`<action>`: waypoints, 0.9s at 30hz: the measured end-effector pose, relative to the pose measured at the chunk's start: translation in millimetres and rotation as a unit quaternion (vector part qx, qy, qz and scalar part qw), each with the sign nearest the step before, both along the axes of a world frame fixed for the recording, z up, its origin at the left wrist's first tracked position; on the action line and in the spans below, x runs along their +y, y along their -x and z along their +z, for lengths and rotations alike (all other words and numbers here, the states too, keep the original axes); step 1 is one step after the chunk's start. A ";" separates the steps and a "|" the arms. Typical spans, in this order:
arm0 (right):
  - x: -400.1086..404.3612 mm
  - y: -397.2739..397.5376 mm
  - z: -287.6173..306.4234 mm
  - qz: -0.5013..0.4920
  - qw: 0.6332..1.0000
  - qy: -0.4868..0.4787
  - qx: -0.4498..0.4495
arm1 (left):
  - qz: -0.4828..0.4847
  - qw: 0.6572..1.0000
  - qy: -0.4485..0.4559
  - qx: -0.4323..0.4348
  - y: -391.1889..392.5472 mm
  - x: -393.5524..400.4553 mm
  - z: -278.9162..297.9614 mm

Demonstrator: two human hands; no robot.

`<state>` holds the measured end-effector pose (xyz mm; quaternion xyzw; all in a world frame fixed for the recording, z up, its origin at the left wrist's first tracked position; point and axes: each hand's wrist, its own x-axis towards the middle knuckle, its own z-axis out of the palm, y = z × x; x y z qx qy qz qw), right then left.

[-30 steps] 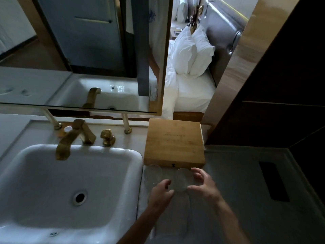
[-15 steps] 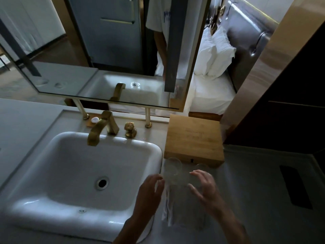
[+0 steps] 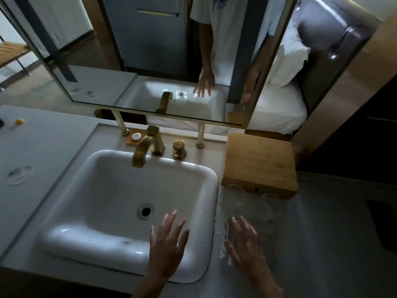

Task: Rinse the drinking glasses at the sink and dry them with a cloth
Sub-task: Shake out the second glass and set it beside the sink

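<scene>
Fingers of the right hand (image 3: 242, 241) spread, empty, just below-left of two clear drinking glasses (image 3: 234, 195); left hand (image 3: 168, 239), also spread, hovers farther left.

— What sits on the table (image 3: 53, 147)?
— A white sink (image 3: 206, 267) under the left hand (image 3: 166, 244). Two drinking glasses (image 3: 234, 195) just beyond the right hand (image 3: 245, 244), touching a wooden box (image 3: 258, 162) farther on.

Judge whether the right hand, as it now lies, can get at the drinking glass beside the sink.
Probably yes: the right hand is open with its fingertips just short of the glass, and nothing stands between them.
</scene>
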<state>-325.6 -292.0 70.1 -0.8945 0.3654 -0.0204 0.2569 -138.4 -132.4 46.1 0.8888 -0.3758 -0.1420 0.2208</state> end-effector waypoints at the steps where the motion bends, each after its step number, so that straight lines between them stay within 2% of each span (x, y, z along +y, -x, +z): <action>1: 5.1 -3.1 -2.1 0.004 1.000 0.008 0.010 | -0.004 1.000 -0.008 -0.007 -4.3 6.8 0.1; 7: 43.6 -25.7 -5.1 -0.047 0.996 -0.006 0.082 | -0.034 0.996 -0.078 -0.027 -42.0 50.9 -2.1; 11: 72.0 -51.8 4.9 -0.075 0.995 0.029 0.064 | -0.036 0.993 -0.110 -0.034 -69.1 80.4 -5.7; 14: 85.9 -65.9 -2.9 -0.068 0.994 0.001 0.088 | -0.027 0.989 -0.138 -0.039 -86.3 97.3 -7.7; 19: 108.6 -85.3 -15.0 -0.081 0.988 0.003 0.135 | -0.050 0.986 -0.149 -0.060 -103.8 106.6 -19.4; 25: 121.4 -90.2 -22.4 -0.087 0.986 0.010 0.140 | -0.051 0.991 -0.105 -0.072 -106.1 110.4 -44.0; 27: 122.4 -91.9 -19.6 -0.100 0.988 0.014 0.113 | -0.047 0.992 -0.086 -0.076 -106.8 110.8 -48.4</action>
